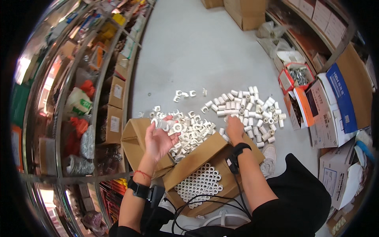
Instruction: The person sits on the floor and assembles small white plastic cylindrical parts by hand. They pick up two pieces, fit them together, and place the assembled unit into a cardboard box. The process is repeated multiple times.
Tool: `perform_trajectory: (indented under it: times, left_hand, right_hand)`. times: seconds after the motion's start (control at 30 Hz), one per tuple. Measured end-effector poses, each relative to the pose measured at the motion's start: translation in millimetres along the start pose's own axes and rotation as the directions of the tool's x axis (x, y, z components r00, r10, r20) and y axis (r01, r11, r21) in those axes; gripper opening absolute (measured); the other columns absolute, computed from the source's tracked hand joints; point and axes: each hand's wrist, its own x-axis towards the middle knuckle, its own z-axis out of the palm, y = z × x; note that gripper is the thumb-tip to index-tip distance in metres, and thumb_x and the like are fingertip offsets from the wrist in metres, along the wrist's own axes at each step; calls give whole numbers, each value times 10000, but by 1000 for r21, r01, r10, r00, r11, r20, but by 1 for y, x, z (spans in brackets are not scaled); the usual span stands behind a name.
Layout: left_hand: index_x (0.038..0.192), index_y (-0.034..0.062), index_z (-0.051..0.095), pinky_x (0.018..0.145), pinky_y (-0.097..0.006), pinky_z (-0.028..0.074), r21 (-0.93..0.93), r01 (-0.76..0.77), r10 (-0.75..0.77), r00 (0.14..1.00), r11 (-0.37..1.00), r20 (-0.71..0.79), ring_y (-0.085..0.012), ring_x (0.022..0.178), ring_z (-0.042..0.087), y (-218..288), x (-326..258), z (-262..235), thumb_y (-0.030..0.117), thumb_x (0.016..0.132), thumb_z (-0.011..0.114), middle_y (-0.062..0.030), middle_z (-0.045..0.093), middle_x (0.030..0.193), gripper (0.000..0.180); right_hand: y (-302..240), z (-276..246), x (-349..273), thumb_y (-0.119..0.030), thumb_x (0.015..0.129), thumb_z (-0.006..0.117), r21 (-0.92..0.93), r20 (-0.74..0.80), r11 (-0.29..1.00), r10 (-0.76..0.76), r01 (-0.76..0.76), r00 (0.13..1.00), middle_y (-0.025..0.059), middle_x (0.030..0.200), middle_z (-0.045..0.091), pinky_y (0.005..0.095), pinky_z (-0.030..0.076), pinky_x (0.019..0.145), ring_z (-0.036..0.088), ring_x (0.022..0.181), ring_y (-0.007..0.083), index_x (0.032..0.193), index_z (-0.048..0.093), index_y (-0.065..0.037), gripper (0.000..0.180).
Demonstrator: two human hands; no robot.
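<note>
My left hand point(160, 140) is turned palm up over the pile of white pipe clips point(193, 132), its fingers curled around a few white pipe couplings point(177, 127). Over the loose heap of short white couplings point(252, 104) on the floor, my right hand point(235, 128) reaches down with bent fingers. Its fingertips touch the heap, and what they pinch is hidden. Between my forearms stands an open cardboard box point(205, 158). Inside, many white couplings point(199, 185) stand on end, packed in tight rows.
Metal shelving point(136, 51) with boxes and bags runs along the left. Cartons point(331, 106), a red box of metal parts point(296, 77) and an orange-flapped box point(300, 108) line the right. Black cables point(205, 196) cross the open box. A few clips point(185, 94) lie on the grey floor.
</note>
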Motion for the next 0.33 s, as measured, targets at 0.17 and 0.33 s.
perform_trajectory:
  times: [0.17, 0.33]
  left_hand:
    - [1160, 70, 417, 737, -297, 441, -105, -101, 106, 994, 989, 40, -250, 860, 493, 19, -81, 30, 459, 788, 465, -113, 476, 1073, 540]
    - [1187, 74, 390, 739, -329, 436, -261, -110, 148, 981, 959, 129, -274, 897, 472, 20, -161, 46, 484, 793, 448, -112, 456, 1136, 572]
  right_hand:
    - [7, -14, -31, -80, 669, 574, 112, 1, 989, 93, -93, 996, 158, 998, 512, 401, 450, 766, 516, 928, 319, 956, 526, -39, 294]
    - [-62, -76, -37, -92, 652, 599, 372, -126, 908, -158, 194, 979, 133, 1230, 404, 400, 384, 890, 457, 1051, 333, 1120, 485, -77, 482]
